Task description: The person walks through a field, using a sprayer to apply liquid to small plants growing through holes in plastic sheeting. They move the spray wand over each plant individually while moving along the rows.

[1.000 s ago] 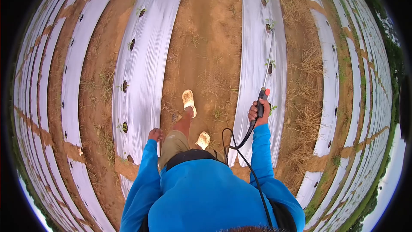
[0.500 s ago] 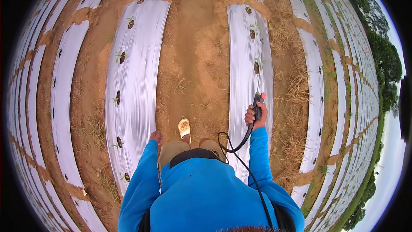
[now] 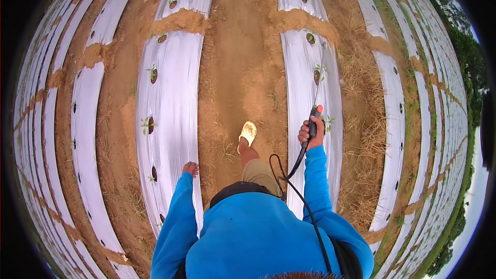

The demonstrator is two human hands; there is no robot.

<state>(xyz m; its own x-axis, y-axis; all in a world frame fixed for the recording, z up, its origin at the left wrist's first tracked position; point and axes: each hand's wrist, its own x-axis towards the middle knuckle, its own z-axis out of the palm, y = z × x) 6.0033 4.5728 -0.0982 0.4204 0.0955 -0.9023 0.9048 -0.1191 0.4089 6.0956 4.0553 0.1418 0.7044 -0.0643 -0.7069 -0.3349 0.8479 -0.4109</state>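
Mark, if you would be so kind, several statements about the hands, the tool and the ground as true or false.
1. The right hand grips a black handle. True.
2. The left hand holds a green bucket. False: no object shows in it.
3. The handle's end knob is blue. False: it is red-orange.
4. Seedlings stand at holes in the pale sheeting. True.
5. The visible clog is black. False: it is pale, with brownish marks.

To the right of the bare dirt path point(image 3: 237, 62) we see dry straw point(image 3: 364, 108) nearby and, far from that path, green trees point(image 3: 466, 54) and pale daylight sky point(image 3: 476, 196).
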